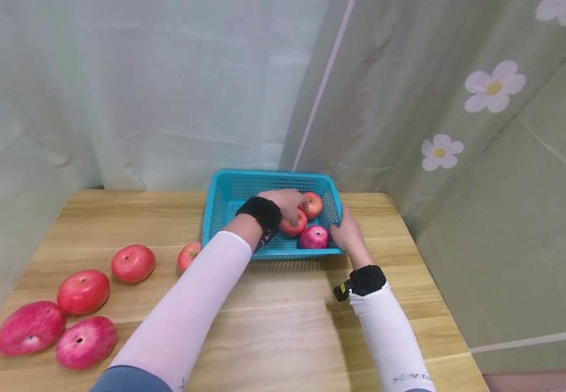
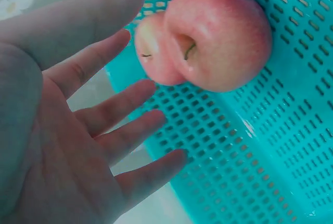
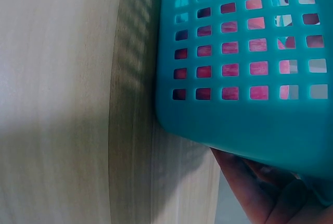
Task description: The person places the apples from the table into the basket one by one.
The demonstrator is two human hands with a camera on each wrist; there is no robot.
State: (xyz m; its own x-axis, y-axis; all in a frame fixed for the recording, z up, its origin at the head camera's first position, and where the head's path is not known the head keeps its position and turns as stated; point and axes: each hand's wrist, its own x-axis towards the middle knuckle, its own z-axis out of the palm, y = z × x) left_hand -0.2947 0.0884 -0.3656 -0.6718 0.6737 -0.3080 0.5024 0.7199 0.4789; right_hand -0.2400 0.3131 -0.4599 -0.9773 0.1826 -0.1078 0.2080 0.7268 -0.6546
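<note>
Apples lie in the right part of a turquoise basket: two smooth, rounded ones in mottled red and yellow, each with a short stem set in a hollow, and a streaked crimson one near the front wall. The basket is moulded plastic, rectangular, its walls pierced with rows of small openings. The left hand reaches inside over the fruit, fingers straight and spread; whether the fingertips touch an apple I cannot tell. The right hand grips the rim at the right end. On the wood-grained table, to the left, sit two glossy red apples and two streaked, pinkish ones, while a fifth apple is partly hidden by the left arm's smooth white sleeve. A creased, pale curtain hangs behind.
</note>
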